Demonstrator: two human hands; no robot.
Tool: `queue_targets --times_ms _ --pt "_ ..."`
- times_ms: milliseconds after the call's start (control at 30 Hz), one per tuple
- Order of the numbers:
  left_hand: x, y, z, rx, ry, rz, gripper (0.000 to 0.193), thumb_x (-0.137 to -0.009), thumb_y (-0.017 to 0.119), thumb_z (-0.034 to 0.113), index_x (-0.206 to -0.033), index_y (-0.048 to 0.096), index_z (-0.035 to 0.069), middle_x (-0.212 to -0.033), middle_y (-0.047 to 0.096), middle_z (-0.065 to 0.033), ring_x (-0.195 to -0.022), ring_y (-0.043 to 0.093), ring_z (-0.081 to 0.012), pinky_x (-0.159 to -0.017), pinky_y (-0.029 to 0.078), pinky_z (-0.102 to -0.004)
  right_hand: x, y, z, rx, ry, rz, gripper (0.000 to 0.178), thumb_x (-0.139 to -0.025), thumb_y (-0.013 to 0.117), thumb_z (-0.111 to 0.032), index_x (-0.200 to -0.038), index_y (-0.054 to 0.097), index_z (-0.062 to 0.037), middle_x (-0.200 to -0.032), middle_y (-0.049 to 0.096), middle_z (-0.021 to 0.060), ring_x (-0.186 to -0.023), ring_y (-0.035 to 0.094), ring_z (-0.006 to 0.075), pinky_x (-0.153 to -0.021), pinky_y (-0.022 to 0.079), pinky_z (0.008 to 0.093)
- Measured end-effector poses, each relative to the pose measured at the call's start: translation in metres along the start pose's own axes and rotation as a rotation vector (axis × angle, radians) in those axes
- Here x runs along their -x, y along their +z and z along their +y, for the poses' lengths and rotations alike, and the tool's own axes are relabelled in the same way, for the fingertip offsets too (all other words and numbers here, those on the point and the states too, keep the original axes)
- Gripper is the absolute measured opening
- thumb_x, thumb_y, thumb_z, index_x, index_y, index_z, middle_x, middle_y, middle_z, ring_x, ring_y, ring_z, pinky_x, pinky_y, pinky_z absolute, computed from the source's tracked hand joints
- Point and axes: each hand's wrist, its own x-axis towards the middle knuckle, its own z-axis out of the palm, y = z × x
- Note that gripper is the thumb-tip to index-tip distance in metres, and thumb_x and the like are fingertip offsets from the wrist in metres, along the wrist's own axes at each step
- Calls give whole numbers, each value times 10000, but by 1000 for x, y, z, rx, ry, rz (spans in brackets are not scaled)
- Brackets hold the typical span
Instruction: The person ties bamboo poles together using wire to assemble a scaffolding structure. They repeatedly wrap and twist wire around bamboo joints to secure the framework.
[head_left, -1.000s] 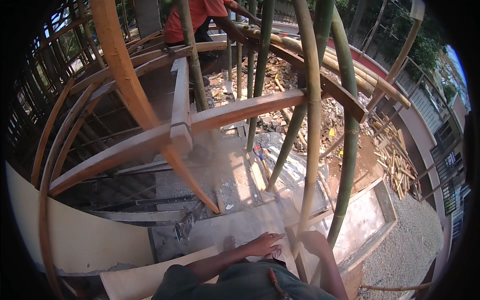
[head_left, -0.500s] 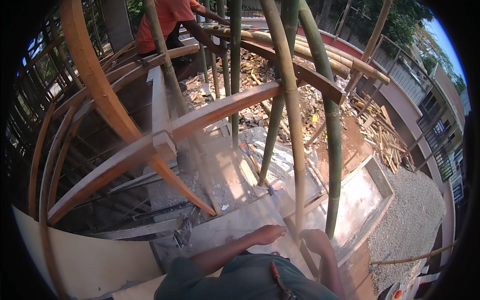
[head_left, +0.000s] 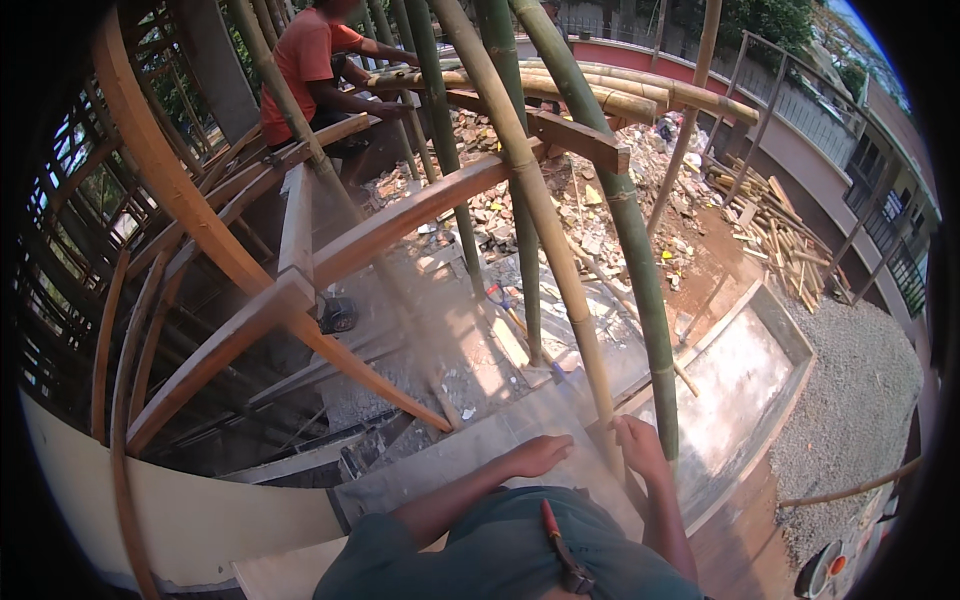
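Note:
My left hand is held in front of my waist with its fingers curled closed. My right hand, a little farther right, has its fingers pinched together beside a slim tan bamboo pole. Whether the fingertips touch that pole, I cannot tell. Anything thin between the fingers of either hand is too small to make out. A thick green bamboo pole stands just beyond my right hand. At my waist hangs a red-handled tool with a dark metal head.
A reddish timber beam crosses ahead, joined to a slanting timber. A person in an orange shirt works at the far left. Beyond lie rubble, a framed concrete slab, gravel and a bamboo pile.
The view has shifted, so the poles and beams appear farther left. My right hand has risen slightly beside the tan pole. The person in orange sits more upright.

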Motion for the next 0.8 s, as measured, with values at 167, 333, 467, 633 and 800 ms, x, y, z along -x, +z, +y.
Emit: queue_targets --times_ms 167,333,467,633,800 --pt "-5 1 13 60 59 -59 333 -1055 399 322 -943 524 34 -797 571 -169 -787 591 -327 -751 446 -420 -9 13 -7 -415 -36 5 295 -989 437 -133 -1095 650 42 -941 647 127 -809 625 197 -792 544 344" --pt "-11 11 25 94 68 -39 349 -1065 386 333 -909 508 45 -738 516 -108 -722 551 -254 -724 444 -389 -23 15 6 -959 -3 -103 284 -918 434 -26 -1086 638 81 -1038 650 129 -895 640 207 -826 556 349" --pt "-9 14 19 446 -33 -28 338 -1078 374 326 -869 473 79 -662 391 -5 -567 408 -123 -546 361 -286 -18 -7 2 -710 -140 -242 288 -909 437 -9 -1083 657 60 -1044 682 152 -966 665 253 -849 543 364" --pt "-7 -6 34 921 -202 -102 289 -1082 386 302 -870 444 113 -648 310 61 -499 244 -49 -441 194 -227 -4 -23 -10 38 -432 -103 220 -946 549 -99 -1113 667 -16 -1061 685 176 -961 674 308 -866 519 370" --pt "-19 -15 62 922 -203 -72 271 -1083 388 292 -897 458 107 -622 278 61 -469 221 -41 -425 178 -228 -5 -35 -20 -411 -246 38 248 -970 566 -82 -1169 618 56 -1046 696 118 -932 684 166 -832 552 321"
